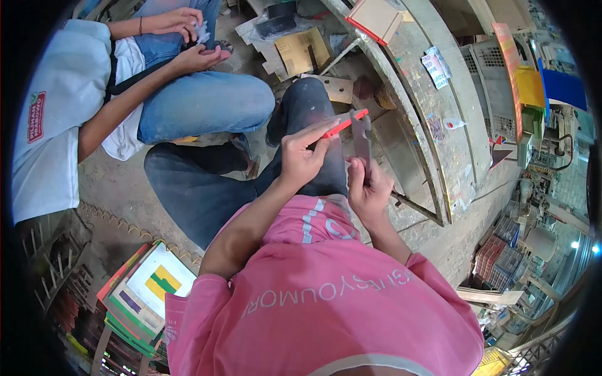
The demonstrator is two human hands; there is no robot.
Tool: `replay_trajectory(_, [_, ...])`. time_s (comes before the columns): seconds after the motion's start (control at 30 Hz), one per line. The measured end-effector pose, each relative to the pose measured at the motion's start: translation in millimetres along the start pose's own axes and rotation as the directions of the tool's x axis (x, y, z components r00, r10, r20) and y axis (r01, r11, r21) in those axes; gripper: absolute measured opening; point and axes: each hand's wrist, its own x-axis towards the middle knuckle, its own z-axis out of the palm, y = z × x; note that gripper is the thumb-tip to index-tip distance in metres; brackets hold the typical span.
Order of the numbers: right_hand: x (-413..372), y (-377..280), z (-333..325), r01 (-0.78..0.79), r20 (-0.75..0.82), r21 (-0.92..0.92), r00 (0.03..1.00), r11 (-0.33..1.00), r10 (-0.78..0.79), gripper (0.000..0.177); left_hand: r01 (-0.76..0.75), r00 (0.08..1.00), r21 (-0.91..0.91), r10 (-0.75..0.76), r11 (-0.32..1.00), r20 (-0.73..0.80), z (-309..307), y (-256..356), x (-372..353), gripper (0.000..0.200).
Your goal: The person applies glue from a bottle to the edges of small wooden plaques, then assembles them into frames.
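In front of my lap, my left hand (304, 153) pinches a thin red strip-like piece (339, 127) between thumb and fingers, its far end pointing up and to the right. My right hand (370, 188) is closed around the lower end of a flat grey metal blade (362, 141), which has a notch in its edge near the top. The blade stands nearly upright in this view and overlaps the red piece close to its far end. The right thumb lies along the blade, and its grip end is hidden in the fingers.
A worn wooden bench (401, 69) curves along the right, bearing a red-edged panel (375, 20), printed paper (436, 67) and a small white bottle (454, 123). At left sits another person (207, 109), hands together. Stacked coloured boards (144, 294) lie lower left, near a coiled hose (119, 224).
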Motion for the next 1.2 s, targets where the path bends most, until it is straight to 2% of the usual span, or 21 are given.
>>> replay_trajectory(0.03, [-4.0,-2.5,-1.2,-0.030,-0.044,0.055,0.998,0.998,0.033,0.012,0.003,1.000,-0.023,-0.003,1.000,-0.006,0.2,4.8,-3.5,0.026])
replay_trajectory(0.07, [-0.5,6.6,-1.9,-0.013,0.126,-0.100,0.992,0.995,0.025,0.006,0.003,1.000,-0.023,-0.003,1.000,-0.002,0.0,4.0,-5.8,0.026])
replay_trajectory(0.17, [-7.0,3.8,-1.5,-0.071,-0.039,0.053,0.997,0.996,0.073,0.007,0.001,1.000,0.028,-0.002,1.000,0.027,-1.6,-0.9,-0.2,0.027])
replay_trajectory(0.23, [-10.0,6.6,-0.4,-0.101,-0.053,0.141,0.993,0.985,0.109,0.012,0.002,1.000,0.011,-0.002,1.000,0.024,-0.3,1.4,-4.7,0.028])
replay_trajectory(0.3, [-3.4,17.6,1.9,0.090,0.097,-0.099,0.992,0.991,-0.080,0.015,0.010,0.999,0.018,-0.011,1.000,0.053,-0.3,4.9,-3.4,0.029])
replay_trajectory(0.37, [-3.9,9.8,-5.9,0.062,0.019,-0.067,0.998,0.996,-0.061,0.012,0.021,0.999,-0.009,-0.020,1.000,0.031,-0.1,9.0,-1.0,0.028])
replay_trajectory(0.47, [-2.8,-9.6,-27.3,-0.191,-0.008,0.300,0.979,0.935,0.203,0.019,0.012,1.000,-0.035,-0.011,0.999,0.025,2.6,9.4,1.2,0.027])
replay_trajectory(0.57, [7.3,-28.8,-59.5,-0.388,0.086,0.544,0.908,0.744,0.410,0.024,0.030,0.998,-0.034,-0.028,0.999,0.060,-0.4,35.8,10.9,0.023])
replay_trajectory(0.63, [11.4,-29.8,-87.9,-0.330,0.072,0.547,0.934,0.770,0.350,0.027,0.155,0.961,-0.134,-0.118,0.979,0.251,-8.4,59.0,20.6,0.017])
replay_trajectory(0.7, [15.6,-27.1,-117.3,-0.241,0.050,0.537,0.966,0.809,0.254,0.028,0.183,0.942,-0.198,-0.114,0.963,0.315,-12.8,81.2,27.7,0.017])
replay_trajectory(0.77, [16.3,-13.4,-136.5,-0.083,0.037,0.669,0.996,0.738,0.079,0.027,0.254,0.870,-0.326,-0.068,0.911,0.488,-18.2,106.5,34.5,0.020])
replay_trajectory(0.8, [20.5,-14.1,-142.9,-0.089,0.089,0.723,0.995,0.685,0.035,0.026,0.257,0.867,-0.331,-0.066,0.908,0.493,-22.4,117.7,38.5,0.020])
replay_trajectory(0.83, [26.5,-17.6,-147.3,-0.093,0.087,0.719,0.995,0.688,0.043,0.026,0.288,0.787,-0.353,-0.010,0.890,0.617,-27.2,128.2,41.9,0.025])
replay_trajectory(0.87, [32.8,-22.7,-150.7,-0.036,0.212,0.542,0.973,0.840,-0.095,0.026,0.324,0.689,-0.367,0.048,0.872,0.723,-29.6,136.3,42.3,0.030])
replay_trajectory(0.9, [34.7,-28.4,-153.0,0.064,0.358,0.350,0.913,0.935,-0.197,0.026,0.331,0.686,-0.365,0.044,0.870,0.726,-30.2,142.4,40.9,0.030])
replay_trajectory(0.97, [25.6,-37.4,-155.4,-0.006,0.370,0.313,0.922,0.950,-0.116,0.022,0.498,0.589,-0.398,0.036,0.770,0.807,-31.7,150.9,35.0,0.029])
replay_trajectory(1.03, [16.4,-43.2,-157.6,-0.166,0.267,0.573,0.964,0.803,0.008,0.018,0.481,0.577,-0.390,0.052,0.785,0.815,-30.3,151.0,27.2,0.030])
replay_trajectory(1.07, [9.7,-47.6,-157.6,-0.115,0.152,0.588,0.988,0.801,0.031,0.019,0.444,0.606,-0.396,0.056,0.804,0.794,-30.6,151.8,24.1,0.030])
replay_trajectory(1.1, [9.5,-51.4,-156.1,-0.118,0.155,0.590,0.987,0.799,0.032,0.019,0.407,0.633,-0.400,0.062,0.821,0.771,-30.3,151.8,20.4,0.031])
replay_trajectory(1.17, [16.6,-63.6,-154.1,0.222,0.245,0.290,0.923,0.931,-0.296,0.025,0.324,0.693,-0.436,0.103,0.840,0.714,-25.3,150.8,13.9,0.032])
replay_trajectory(1.2, [20.8,-74.2,-164.8,0.276,0.371,0.130,0.877,0.952,-0.305,0.024,0.380,0.712,-0.458,0.063,0.803,0.700,-25.0,154.4,11.5,0.030])
